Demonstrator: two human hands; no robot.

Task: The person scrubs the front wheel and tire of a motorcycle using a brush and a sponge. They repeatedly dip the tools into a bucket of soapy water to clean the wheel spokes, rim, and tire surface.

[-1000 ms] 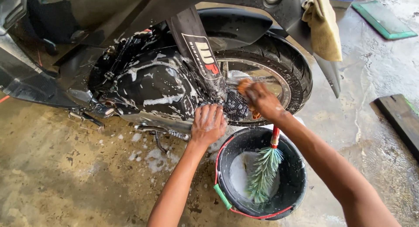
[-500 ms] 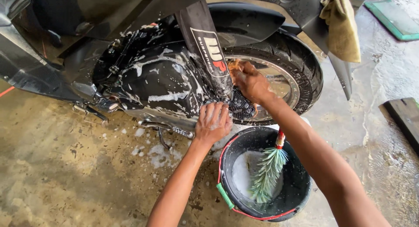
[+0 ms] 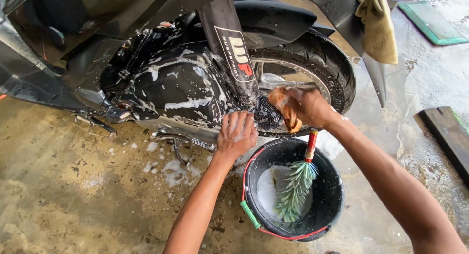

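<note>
A black motorbike (image 3: 181,83), streaked with white soap foam, fills the top of the head view, its rear wheel (image 3: 320,63) at the right. My left hand (image 3: 237,133) presses flat on the lower edge of the soapy engine cover. My right hand (image 3: 305,106) is closed around a wet orange sponge (image 3: 283,109) held against the wheel hub. Just below my hands stands a black bucket (image 3: 332,185) with a red handle and soapy water. A green bristle brush (image 3: 298,183) with a red handle leans inside it.
A yellow cloth (image 3: 378,24) hangs from the bike's tail at top right. A green mat (image 3: 430,22) and a dark wooden board (image 3: 447,137) lie on the wet concrete at the right. Foam blobs dot the floor (image 3: 73,185) under the engine.
My right hand with the sponge has shifted a little along the wheel hub. My left hand has stayed on the engine cover's lower edge. The view has shifted slightly.
</note>
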